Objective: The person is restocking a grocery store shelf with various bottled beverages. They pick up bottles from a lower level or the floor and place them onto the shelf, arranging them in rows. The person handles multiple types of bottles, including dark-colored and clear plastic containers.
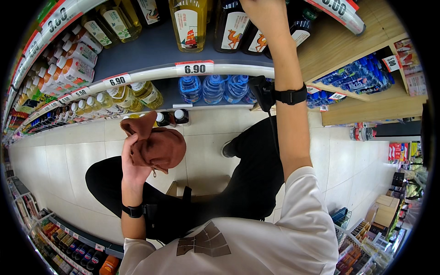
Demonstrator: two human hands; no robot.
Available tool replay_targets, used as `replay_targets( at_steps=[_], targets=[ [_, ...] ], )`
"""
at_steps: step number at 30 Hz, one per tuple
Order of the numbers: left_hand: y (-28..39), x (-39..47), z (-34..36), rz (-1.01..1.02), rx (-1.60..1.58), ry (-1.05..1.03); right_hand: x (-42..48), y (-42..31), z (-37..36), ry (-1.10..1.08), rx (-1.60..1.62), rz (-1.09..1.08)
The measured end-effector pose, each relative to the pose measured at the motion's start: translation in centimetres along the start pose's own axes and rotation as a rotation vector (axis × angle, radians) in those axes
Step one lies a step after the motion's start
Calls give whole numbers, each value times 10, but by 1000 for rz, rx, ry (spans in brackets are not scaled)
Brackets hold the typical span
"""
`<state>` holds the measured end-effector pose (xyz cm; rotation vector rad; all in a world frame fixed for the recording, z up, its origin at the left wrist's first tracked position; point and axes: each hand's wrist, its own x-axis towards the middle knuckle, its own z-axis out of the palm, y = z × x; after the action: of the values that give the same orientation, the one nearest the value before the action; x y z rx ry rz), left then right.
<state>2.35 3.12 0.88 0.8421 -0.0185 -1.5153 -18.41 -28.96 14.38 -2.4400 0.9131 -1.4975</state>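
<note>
My left hand (pixel 137 165) grips a bunched reddish-brown cloth (pixel 161 147) above the tiled floor. Up at the top edge, my right hand (pixel 266 17) reaches among the bottles on the shelf; its fingers are cut off by the frame, so what they hold or touch is hidden. Just below it are dark bottles with camel labels (pixel 235 32). Left of those stands a yellow bottle with a ship label (pixel 190 29) on the dark grey shelf board (pixel 144 51). Beneath the cloth's far side, dark bottles with white caps (pixel 181 117) stand on the floor by the shelf base.
Large blue water bottles (pixel 213 90) and yellow oil-like bottles (pixel 147 94) fill the lower shelf. A rail with price tags (pixel 154 73) runs across its front. To the right is a wooden shelf unit (pixel 361 110). A cardboard box (pixel 209 185) shows between my knees. Stocked shelving (pixel 79 240) stands behind me.
</note>
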Motion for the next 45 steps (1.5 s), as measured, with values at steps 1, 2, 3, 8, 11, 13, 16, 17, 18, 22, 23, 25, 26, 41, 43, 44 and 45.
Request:
replay_targets(
  at_steps=[1,2,3,8,11,13,16,17,18,22,23,25,26,41,43,44,45],
  targets=[
    [0,0,1,-1,3,-2,0,-2,2,64,-60,-88],
    [1,0,2,-1,6,-4,0,-3,5,128,-119,-177],
    [1,-1,1,1,6,0,-1,-5,10,192,-175,-263],
    [1,-1,0,21,27,-25,5,-34,23,254,-298,-239],
    [3,-3,1,8,12,-9,9,-33,36,343,-304,-308],
    [3,-3,-4,16,39,20,12,-28,42,261,-279,-289],
    [2,-2,-7,20,29,51,16,-26,47,290,-334,-330],
    [3,-2,-8,20,17,60,16,-24,49,302,-354,-340],
    [2,-1,-8,15,18,46,15,-22,50,311,-377,-351],
    [1,1,-8,4,19,27,15,-21,52,298,-386,-374],
    [0,1,-7,4,20,31,14,-25,50,287,-365,-357],
    [1,-1,1,2,38,-8,14,-29,49,285,-348,-328],
    [1,-1,4,0,48,-27,14,-29,50,292,-350,-313],
    [5,-7,0,29,-1,-28,17,-33,43,210,-193,-185],
    [5,-8,3,21,-17,-45,16,-34,40,214,-191,-167],
    [5,-8,4,16,-24,-54,17,-32,39,232,-200,-207],
    [5,-9,2,31,-21,-36,16,-32,44,242,-186,-217]
  ],
)
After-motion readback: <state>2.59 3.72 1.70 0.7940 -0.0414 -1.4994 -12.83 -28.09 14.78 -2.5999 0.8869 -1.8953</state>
